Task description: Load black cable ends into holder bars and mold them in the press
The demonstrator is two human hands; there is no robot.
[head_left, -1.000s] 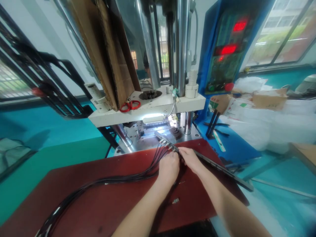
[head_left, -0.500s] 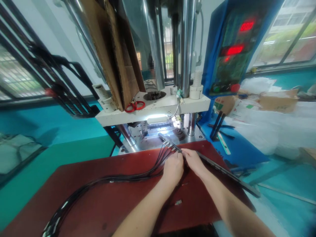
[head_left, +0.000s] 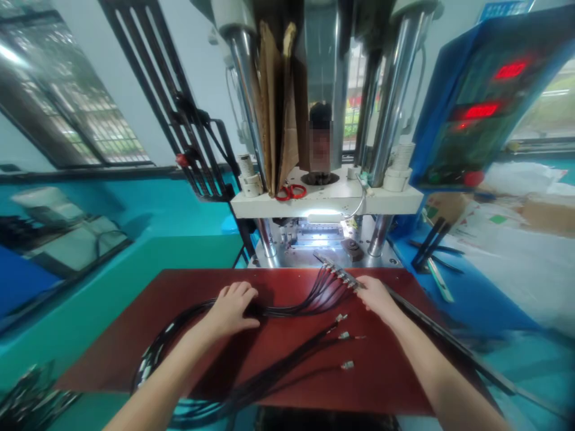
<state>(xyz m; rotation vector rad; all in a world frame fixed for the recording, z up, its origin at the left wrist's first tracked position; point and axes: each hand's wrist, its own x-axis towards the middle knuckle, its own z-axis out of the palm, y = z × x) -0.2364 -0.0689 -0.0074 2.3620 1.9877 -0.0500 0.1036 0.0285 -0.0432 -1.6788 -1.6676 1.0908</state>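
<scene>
My right hand (head_left: pixel 376 297) is closed around a long dark metal bar (head_left: pixel 417 316) that slants from the press toward the right front edge. Several black cables (head_left: pixel 317 294) with metal connectors (head_left: pixel 338 273) at their ends are seated along the bar's far part. My left hand (head_left: pixel 233 308) hovers over or rests on the cable bundle, fingers spread and thumb apart; contact is hard to tell. Nearer me lies a second group of black cables (head_left: pixel 274 374). Their loose metal connectors (head_left: pixel 347 364) lie on the red-brown board (head_left: pixel 179 335).
Beyond the board stands a press with a white plate (head_left: pixel 269 206), steel columns and a lit die area (head_left: pixel 314 233). Red-handled scissors (head_left: pixel 291 192) and cardboard sit on the plate. A blue control box (head_left: pixel 442 120) rises at right, above a cutter (head_left: pixel 440 280) and pliers.
My left hand has left the bar and moved left to the cable bundle, its fingers spreading. My right hand stays on the bar. The view has turned left, showing more cables near me.
</scene>
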